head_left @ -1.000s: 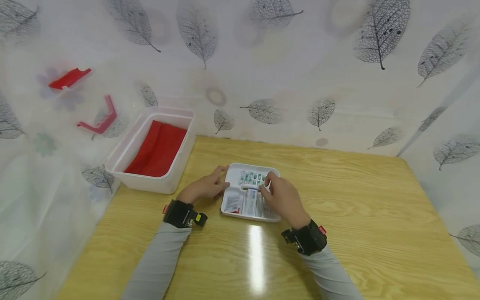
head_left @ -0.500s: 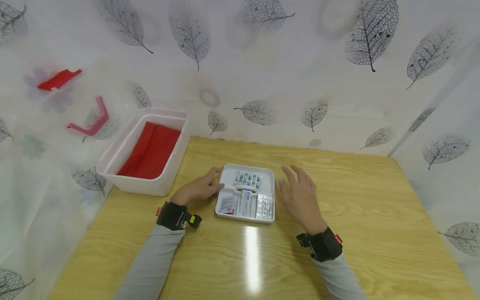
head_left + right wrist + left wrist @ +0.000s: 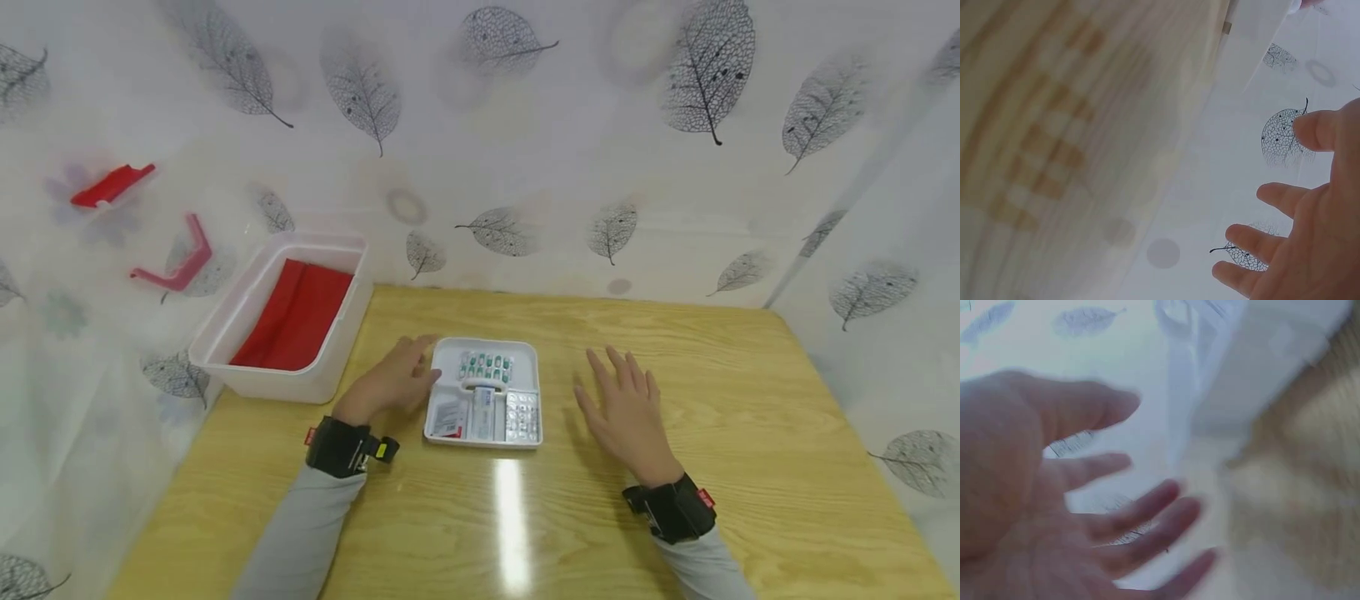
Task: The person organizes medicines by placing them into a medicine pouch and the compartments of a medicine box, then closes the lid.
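Table [image 3: 720,367]: tray [image 3: 532,354] between hands.

The wooden table [image 3: 750,433] carries a small white tray [image 3: 528,354] near its middle, divided into compartments (a blister strip of green capsules [image 3: 485,365] in the far one, packets in the near ones). A white plastic bin [image 3: 225,354] with a red lining stands at the far left corner, well apart from the tray. A bright glare streak lies on the wood just in front of the tray.
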`<action>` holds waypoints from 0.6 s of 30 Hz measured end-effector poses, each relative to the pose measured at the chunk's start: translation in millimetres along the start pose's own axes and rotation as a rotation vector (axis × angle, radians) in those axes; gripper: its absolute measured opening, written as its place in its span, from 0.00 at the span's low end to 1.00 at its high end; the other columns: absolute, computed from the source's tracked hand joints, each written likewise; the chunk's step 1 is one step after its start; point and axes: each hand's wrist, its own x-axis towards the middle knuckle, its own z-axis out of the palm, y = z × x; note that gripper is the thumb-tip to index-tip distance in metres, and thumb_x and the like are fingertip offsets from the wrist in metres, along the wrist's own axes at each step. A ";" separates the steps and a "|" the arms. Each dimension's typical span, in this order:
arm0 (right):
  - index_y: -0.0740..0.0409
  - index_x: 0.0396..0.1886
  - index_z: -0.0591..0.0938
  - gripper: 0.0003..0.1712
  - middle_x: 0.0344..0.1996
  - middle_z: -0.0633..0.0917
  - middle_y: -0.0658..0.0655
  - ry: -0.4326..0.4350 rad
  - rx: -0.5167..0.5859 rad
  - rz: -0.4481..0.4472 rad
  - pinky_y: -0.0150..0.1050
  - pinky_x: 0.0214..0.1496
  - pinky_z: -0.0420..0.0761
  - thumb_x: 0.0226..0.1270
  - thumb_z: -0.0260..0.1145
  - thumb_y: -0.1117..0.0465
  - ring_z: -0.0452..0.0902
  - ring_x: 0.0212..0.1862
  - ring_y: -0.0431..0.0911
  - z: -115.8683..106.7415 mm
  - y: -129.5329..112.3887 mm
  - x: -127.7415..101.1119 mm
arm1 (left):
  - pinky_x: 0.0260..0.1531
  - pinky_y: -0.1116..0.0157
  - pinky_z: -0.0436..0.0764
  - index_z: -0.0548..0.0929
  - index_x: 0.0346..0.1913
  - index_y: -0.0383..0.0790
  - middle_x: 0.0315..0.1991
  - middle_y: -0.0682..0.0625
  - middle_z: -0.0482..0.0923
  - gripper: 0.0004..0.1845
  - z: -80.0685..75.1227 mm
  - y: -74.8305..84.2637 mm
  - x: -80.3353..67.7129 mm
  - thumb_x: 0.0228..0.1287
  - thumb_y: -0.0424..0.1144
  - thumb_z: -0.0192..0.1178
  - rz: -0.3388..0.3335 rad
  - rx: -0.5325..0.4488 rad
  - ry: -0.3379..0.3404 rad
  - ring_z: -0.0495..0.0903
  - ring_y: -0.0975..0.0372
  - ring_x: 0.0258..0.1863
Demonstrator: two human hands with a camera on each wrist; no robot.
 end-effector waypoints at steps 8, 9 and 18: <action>0.59 0.77 0.65 0.35 0.72 0.68 0.69 -0.015 0.062 -0.095 0.69 0.73 0.57 0.79 0.56 0.46 0.57 0.75 0.68 10.8 -6.7 2.3 | 0.56 0.48 0.77 0.82 0.62 0.42 0.52 0.48 0.82 0.19 20.5 29.9 -6.8 0.71 0.42 0.63 0.228 0.215 0.091 0.79 0.52 0.54; 0.59 0.76 0.66 0.35 0.71 0.70 0.68 -0.027 0.071 -0.118 0.67 0.72 0.60 0.78 0.57 0.47 0.60 0.74 0.67 13.4 -9.3 2.2 | 0.53 0.51 0.78 0.84 0.58 0.42 0.48 0.49 0.82 0.17 23.1 31.5 -6.7 0.70 0.42 0.64 0.234 0.237 0.102 0.80 0.55 0.50; 0.58 0.76 0.66 0.35 0.70 0.73 0.65 -0.076 0.073 -0.168 0.68 0.72 0.61 0.77 0.59 0.48 0.64 0.72 0.65 14.2 -25.0 -5.8 | 0.34 0.65 0.76 0.83 0.35 0.46 0.31 0.56 0.75 0.08 29.6 39.7 -6.0 0.65 0.44 0.70 0.182 0.207 0.063 0.73 0.64 0.31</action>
